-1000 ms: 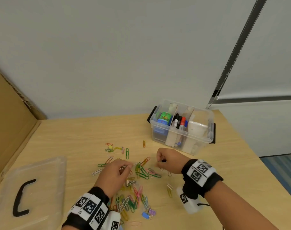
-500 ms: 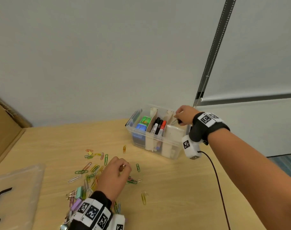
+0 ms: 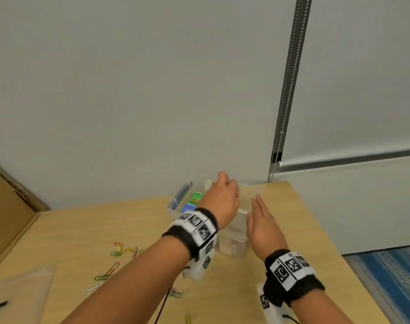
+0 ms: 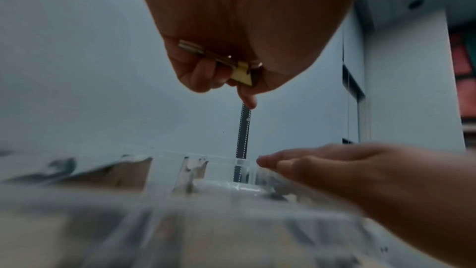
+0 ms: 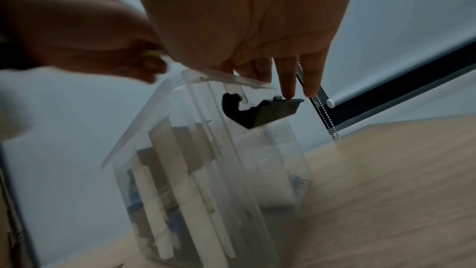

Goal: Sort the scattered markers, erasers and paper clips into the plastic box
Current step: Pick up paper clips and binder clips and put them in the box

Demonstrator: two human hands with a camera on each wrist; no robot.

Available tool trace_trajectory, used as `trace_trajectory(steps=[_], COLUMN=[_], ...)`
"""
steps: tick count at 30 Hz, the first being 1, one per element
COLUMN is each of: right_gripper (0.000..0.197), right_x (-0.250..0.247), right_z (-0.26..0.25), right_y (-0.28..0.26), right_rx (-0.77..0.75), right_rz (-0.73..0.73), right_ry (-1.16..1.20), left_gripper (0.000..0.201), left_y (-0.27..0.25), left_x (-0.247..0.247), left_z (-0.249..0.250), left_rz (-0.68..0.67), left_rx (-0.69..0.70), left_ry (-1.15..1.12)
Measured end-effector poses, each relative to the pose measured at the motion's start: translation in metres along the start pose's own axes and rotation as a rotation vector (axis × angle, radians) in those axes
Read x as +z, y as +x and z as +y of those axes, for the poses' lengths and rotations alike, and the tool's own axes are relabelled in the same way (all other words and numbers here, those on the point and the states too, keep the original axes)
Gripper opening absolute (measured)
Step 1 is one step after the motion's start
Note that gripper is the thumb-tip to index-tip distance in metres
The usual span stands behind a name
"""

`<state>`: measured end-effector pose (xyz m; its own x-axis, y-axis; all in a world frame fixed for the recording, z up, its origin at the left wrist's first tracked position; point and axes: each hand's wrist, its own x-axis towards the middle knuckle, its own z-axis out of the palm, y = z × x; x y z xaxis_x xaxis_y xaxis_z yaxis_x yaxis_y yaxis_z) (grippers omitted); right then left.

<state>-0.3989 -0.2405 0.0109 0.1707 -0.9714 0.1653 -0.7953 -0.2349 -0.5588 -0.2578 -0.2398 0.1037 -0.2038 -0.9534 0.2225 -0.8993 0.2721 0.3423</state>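
Note:
The clear plastic box [image 3: 234, 244] stands at the table's back edge, with colourful erasers [image 3: 195, 198] in its left compartment and white markers [image 5: 154, 201] upright in the middle. My left hand [image 3: 225, 183] hovers over the box, its fingers curled. In the left wrist view it [image 4: 231, 76] pinches a small yellow clip [image 4: 242, 75] with a metal arm. My right hand [image 3: 257, 202] lies flat along the box's right side, fingers straight. In the right wrist view its fingertips [image 5: 288, 91] touch the black latch [image 5: 260, 113]. Loose paper clips [image 3: 119, 251] lie on the table to the left.
The box's clear lid [image 3: 19, 293] with a black handle lies at the near left. A cardboard panel [image 3: 7, 206] stands along the table's left side. A blind's bead chain [image 3: 290, 90] hangs by the wall behind the box. The table's right edge [image 3: 320, 230] is close.
My left hand has left the clip pile and risen over the box with a clip. My right hand has opened and moved from above the box to its right side.

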Motion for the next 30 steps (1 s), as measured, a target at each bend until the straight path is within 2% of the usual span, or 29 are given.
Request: trace_trajectory(steps=[2, 5, 8, 10, 12, 14, 16, 19, 22, 24, 27, 30], right_gripper=[0.053, 0.054, 0.054, 0.053, 0.053, 0.053, 0.054, 0.053, 0.053, 0.053, 0.053, 0.052], right_x=[0.001, 0.000, -0.001, 0.000, 0.000, -0.001, -0.002, -0.004, -0.005, -0.006, -0.006, -0.009], right_z=[0.001, 0.001, -0.001, 0.000, 0.001, 0.001, -0.001, -0.003, -0.005, -0.005, -0.008, -0.010], right_y=[0.000, 0.000, 0.001, 0.002, 0.002, 0.001, 0.001, 0.000, 0.000, 0.001, 0.002, 0.001], right_rx=[0.002, -0.005, -0.014, -0.018, -0.013, -0.007, -0.001, 0.012, 0.024, 0.037, 0.057, 0.067], right_rz=[0.001, 0.003, 0.014, 0.022, 0.013, -0.005, -0.012, -0.027, -0.038, -0.052, -0.082, -0.091], right_ry=[-0.005, -0.013, -0.005, -0.001, -0.009, -0.020, -0.030, -0.049, -0.054, -0.062, -0.080, -0.092], left_gripper=[0.017, 0.022, 0.038, 0.045, 0.041, 0.036, 0.039, 0.045, 0.041, 0.038, 0.035, 0.033], left_y=[0.037, 0.070, 0.083, 0.088, 0.088, 0.084, 0.077, 0.048, -0.007, -0.051, -0.112, -0.145], left_x=[0.012, 0.031, 0.057, 0.071, 0.077, 0.071, 0.059, 0.028, 0.003, -0.009, -0.020, -0.021], left_z=[0.007, 0.009, -0.002, -0.009, -0.010, -0.006, 0.000, 0.010, 0.004, -0.009, -0.048, -0.119], left_rz=[-0.052, -0.191, -0.382, -0.502, -0.614, -0.669, -0.616, -0.456, -0.144, 0.019, 0.123, 0.079], left_rx=[0.005, -0.073, -0.152, -0.143, -0.112, -0.095, -0.107, -0.158, -0.048, -0.047, -0.216, -0.443], left_ry=[0.095, 0.197, 0.300, 0.387, 0.428, 0.444, 0.368, 0.160, -0.060, -0.147, -0.185, -0.077])
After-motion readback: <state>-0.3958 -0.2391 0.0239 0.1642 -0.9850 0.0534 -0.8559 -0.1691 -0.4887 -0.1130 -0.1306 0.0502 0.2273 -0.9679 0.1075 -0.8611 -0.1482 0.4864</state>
